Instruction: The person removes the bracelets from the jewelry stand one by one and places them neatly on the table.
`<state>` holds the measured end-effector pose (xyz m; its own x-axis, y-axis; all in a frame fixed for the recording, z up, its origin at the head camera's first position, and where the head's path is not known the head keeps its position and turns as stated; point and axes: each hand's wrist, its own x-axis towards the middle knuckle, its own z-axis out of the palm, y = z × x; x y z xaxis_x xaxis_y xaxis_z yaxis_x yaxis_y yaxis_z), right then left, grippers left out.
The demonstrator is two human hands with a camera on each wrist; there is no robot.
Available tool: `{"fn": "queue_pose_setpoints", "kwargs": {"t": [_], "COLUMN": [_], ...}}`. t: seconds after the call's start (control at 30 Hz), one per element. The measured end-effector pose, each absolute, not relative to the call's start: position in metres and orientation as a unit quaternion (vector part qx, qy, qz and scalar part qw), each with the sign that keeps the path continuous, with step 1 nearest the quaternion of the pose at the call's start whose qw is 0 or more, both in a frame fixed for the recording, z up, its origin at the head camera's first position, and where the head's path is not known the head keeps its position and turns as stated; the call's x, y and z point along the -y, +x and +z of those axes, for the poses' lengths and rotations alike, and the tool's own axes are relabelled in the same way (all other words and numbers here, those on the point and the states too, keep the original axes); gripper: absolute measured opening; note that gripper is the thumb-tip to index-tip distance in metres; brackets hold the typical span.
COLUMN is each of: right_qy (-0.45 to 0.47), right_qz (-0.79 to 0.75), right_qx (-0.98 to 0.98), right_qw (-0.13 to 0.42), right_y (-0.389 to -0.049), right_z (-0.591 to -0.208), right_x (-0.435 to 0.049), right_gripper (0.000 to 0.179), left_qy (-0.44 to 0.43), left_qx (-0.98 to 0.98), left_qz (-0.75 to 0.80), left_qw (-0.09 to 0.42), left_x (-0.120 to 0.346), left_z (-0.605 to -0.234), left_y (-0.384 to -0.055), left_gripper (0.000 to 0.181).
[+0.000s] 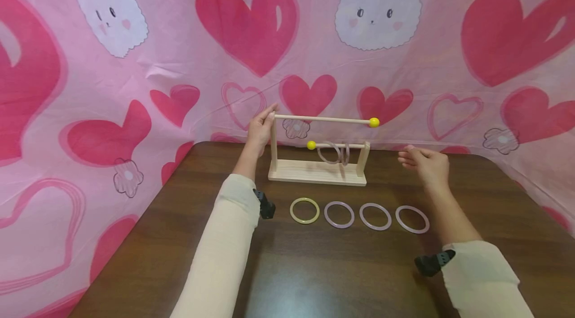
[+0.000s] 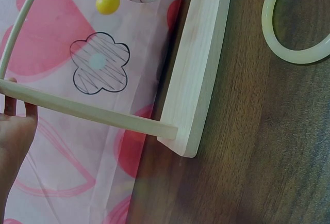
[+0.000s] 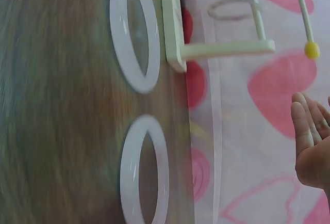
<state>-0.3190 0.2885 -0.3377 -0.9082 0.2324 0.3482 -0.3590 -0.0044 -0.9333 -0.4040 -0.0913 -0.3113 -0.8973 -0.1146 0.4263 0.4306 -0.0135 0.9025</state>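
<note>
A wooden ring stand (image 1: 316,172) has a tall left post, a short right post and two horizontal rods with yellow ball ends. My left hand (image 1: 260,131) grips the top of the tall post (image 2: 93,111), fingers showing behind it in the left wrist view. Pale rings (image 1: 330,153) hang on the lower rod, two of them close together and swaying out of line with another. To the right of the stand, my right hand (image 1: 429,163) is in the air with loosely bent fingers and nothing in them. The upper rod (image 1: 323,119) carries no ring.
In front of the stand a row of rings lies flat on the brown table (image 1: 314,268): a yellow ring (image 1: 292,213) at the left, then purple rings (image 1: 326,216) to its right. A pink cloth (image 1: 179,33) with hearts and rabbits hangs behind the table.
</note>
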Motion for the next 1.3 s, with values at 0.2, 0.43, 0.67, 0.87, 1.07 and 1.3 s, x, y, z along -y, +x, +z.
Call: {"fn": "queue_pose_setpoints", "kwargs": {"t": [0.2,0.43,0.67,0.87,1.07,1.3], "right_qy": [0.054,0.091,0.085,0.061,0.07,0.064], "right_qz": [0.681,0.677,0.616,0.598,0.569,0.535], "right_qx": [0.697,0.707,0.772,0.794,0.815,0.837], "right_qw": [0.218,0.183,0.133,0.092,0.082,0.094], "right_y": [-0.322,-0.342,-0.336,-0.342,-0.348,-0.353], "right_z": [-0.334,-0.349,-0.336,-0.342,-0.351,-0.355], "right_x": [-0.256,-0.233,-0.197,-0.184,-0.181,-0.179], "right_gripper": [0.025,0.032,0.036,0.033,0.031,0.029], "left_qy": [-0.112,-0.102,-0.1,-0.101,-0.102,-0.102], "left_qx": [0.676,0.682,0.684,0.684,0.685,0.687], "left_qz": [-0.703,-0.699,-0.695,-0.695,-0.695,-0.692], "left_qw": [0.193,0.188,0.197,0.199,0.196,0.197], "left_x": [0.092,0.093,0.093,0.092,0.091,0.09], "left_z": [-0.311,-0.31,-0.31,-0.311,-0.312,-0.31], "left_y": [-0.403,-0.402,-0.404,-0.403,-0.403,-0.403], "left_gripper": [0.033,0.033,0.033,0.032,0.032,0.032]}}
